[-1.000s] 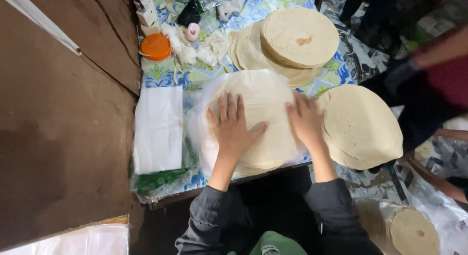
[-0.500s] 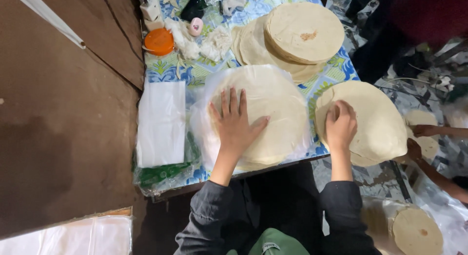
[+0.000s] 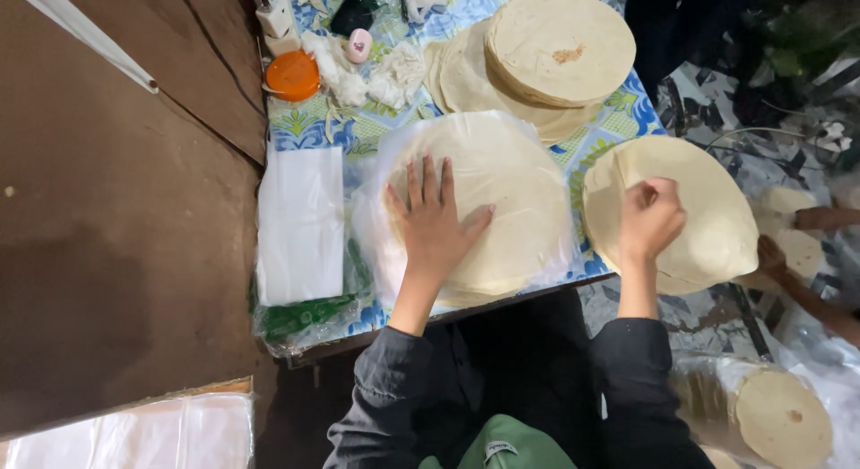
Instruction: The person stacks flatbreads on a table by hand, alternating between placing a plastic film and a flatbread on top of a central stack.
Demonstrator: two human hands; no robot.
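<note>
**Hands on two tortilla stacks**

The left hand (image 3: 436, 225) lies flat, fingers spread, pressing on the bagged stack (image 3: 479, 209) of tortillas at the tabletop's (image 3: 627, 111) near edge. The right hand (image 3: 651, 221) curls at 3 o'clock from it, fingertips apparently pinching the top round of the bare stack (image 3: 699, 209), which overhangs the tabletop's right edge. A taller pile (image 3: 560, 46) sits at 12 o'clock, a white sheet stack (image 3: 300, 223) at 9 o'clock, an orange lid (image 3: 293, 76) at 11 o'clock.

The rounds look thin, soft and light; they likely flop and tear if pulled by one point. Best lifted at the rim with the fingers slid under. The clear bag looks slippery, so the flat palm steadies it.
</note>
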